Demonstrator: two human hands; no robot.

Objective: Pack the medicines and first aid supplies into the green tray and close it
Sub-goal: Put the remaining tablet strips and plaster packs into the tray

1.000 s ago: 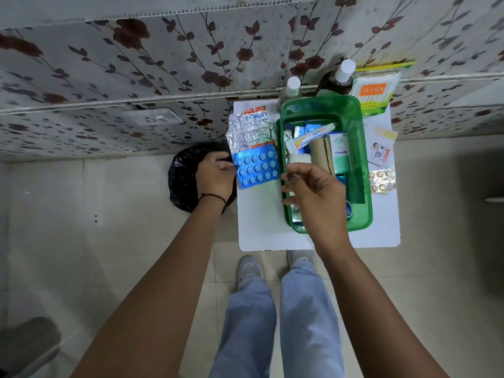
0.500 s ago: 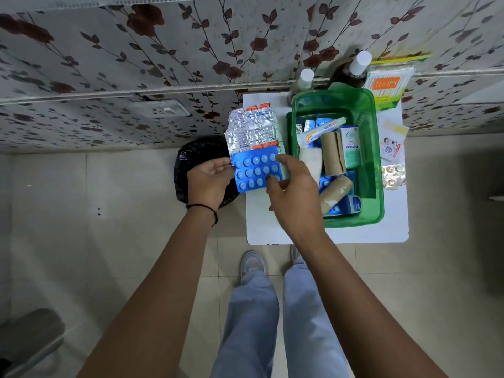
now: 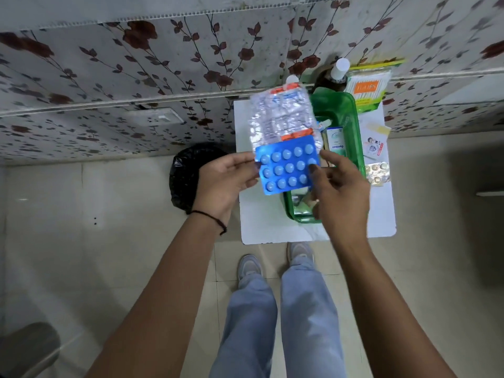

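Note:
Both my hands hold a stack of pill strips above the small white table (image 3: 272,230). My left hand (image 3: 226,181) pinches the left edge of the blue blister strip (image 3: 287,166); my right hand (image 3: 338,186) has its thumb on the strip's right edge. Behind the blue strip fan out silver foil strips (image 3: 281,115) with orange ends. The green tray (image 3: 346,105) sits on the table under and right of the strips, partly hidden. Inside it a white-and-green medicine box (image 3: 336,140) and a tube tip show.
Two white-capped bottles (image 3: 342,68) and a cotton-swab pack (image 3: 366,88) stand at the table's back by the floral wall. Plasters (image 3: 373,145) and a gold pill strip (image 3: 377,173) lie right of the tray. A black bin bag (image 3: 188,175) sits left of the table.
The strips have been lifted off the table's left side and carried right, over the tray's left half. My right hand came from above the tray to grip the blue strip's right edge.

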